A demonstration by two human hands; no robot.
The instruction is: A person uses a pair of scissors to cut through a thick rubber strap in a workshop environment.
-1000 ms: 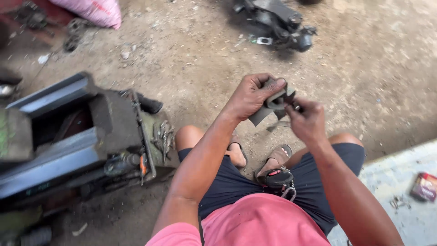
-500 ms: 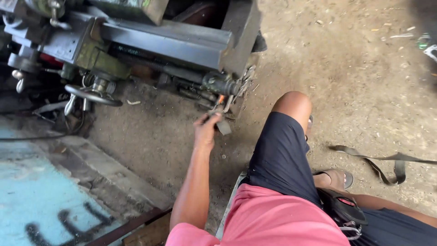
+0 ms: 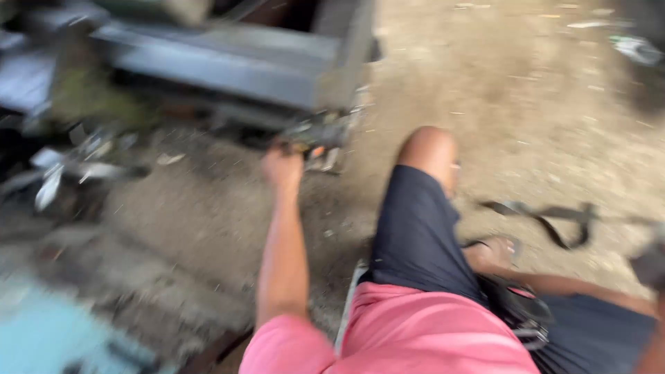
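Beside grey machine (image 3: pixel 228 66), left hand (image 3: pixel 282 166) on orange-tipped tool (image 3: pixel 312 149), strap (image 3: pixel 547 215) right.

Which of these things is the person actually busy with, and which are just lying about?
In hand:
left hand
small tool with an orange bit, blurred
grey machine beside it

Lying about:
dark strap on the dirt
scrap, top right

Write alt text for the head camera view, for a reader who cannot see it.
A seated person's left hand reaches out to a blurred tool with an orange spot at the edge of a grey metal machine on a dirt floor. A dark strap lies on the ground beside the person's sandalled foot. The picture is motion-blurred.
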